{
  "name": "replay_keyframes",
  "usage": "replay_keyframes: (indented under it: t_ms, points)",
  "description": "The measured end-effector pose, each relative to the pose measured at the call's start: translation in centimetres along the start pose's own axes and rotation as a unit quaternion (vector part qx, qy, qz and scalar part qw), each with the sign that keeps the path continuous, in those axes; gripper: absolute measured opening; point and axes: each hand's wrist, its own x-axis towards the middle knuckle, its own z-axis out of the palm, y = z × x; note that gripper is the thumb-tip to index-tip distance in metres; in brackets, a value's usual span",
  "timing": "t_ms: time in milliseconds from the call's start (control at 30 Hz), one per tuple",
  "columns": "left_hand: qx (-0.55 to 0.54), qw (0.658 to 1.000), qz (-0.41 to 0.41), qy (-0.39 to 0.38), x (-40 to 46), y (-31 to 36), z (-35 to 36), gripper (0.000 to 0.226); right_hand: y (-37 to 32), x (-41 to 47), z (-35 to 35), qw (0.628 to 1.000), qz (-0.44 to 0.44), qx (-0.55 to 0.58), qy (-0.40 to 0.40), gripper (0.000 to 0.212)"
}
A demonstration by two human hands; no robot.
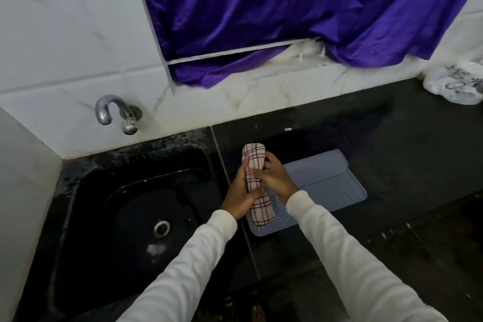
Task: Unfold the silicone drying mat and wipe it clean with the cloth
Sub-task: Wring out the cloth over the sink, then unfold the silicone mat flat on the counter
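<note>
A grey silicone drying mat [329,185] lies on the dark counter, with its far part folded back over itself. Above its left end both hands hold a pink checked cloth [257,183], bunched into a long roll. My left hand [241,195] grips the cloth from the left side. My right hand [274,179] grips it from the right, fingers curled round its upper half. The mat's left part is hidden behind the hands and cloth.
A black sink [136,217] with a metal drain lies left of the mat. A chrome tap [115,112] sticks out of the white tiled wall above it. A purple curtain [300,13] hangs behind the counter. A white crumpled bag [454,83] sits at the far right.
</note>
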Motion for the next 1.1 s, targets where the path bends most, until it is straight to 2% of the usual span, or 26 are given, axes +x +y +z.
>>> replay_keyframes:
  t_ms: [100, 200, 367, 467, 567, 733, 967, 1100]
  points:
    - [-0.002, 0.999, 0.002, -0.043, 1.3, 0.2, 0.9, 0.088, -0.1, -0.1, -2.6, 0.998, -0.011, -0.019, 0.055, 0.060]
    - [-0.036, 0.996, -0.047, -0.060, 2.7, 0.2, 2.0, 0.088, -0.4, -0.3, -6.5, 0.996, -0.015, -0.030, 0.085, 0.058]
    - [-0.029, 0.996, -0.072, -0.037, 3.5, -1.9, 4.0, 0.051, 0.9, 0.2, -15.4, 0.993, 0.027, -0.056, 0.096, 0.056]
    - [-0.020, 0.997, -0.075, 0.006, 4.5, -3.7, 4.6, 0.041, 1.8, 0.8, -21.1, 0.990, 0.037, -0.096, 0.095, 0.051]
    - [0.021, 0.995, -0.069, 0.068, 6.0, -5.2, 4.9, 0.041, 2.7, 1.8, -26.3, 0.987, 0.046, -0.112, 0.102, 0.052]
    - [0.008, 0.982, -0.083, 0.172, 7.5, -5.5, 7.5, 0.051, 4.8, 4.2, -33.8, 0.974, 0.069, -0.195, 0.089, 0.054]
    - [0.035, 0.959, -0.105, 0.261, 7.3, -5.9, 11.3, 0.050, 8.2, 7.9, -38.7, 0.953, 0.071, -0.294, 0.035, 0.055]
    - [0.044, 0.954, -0.104, 0.276, 7.2, -6.9, 12.0, 0.051, 9.2, 9.0, -38.9, 0.943, 0.055, -0.321, 0.075, 0.055]
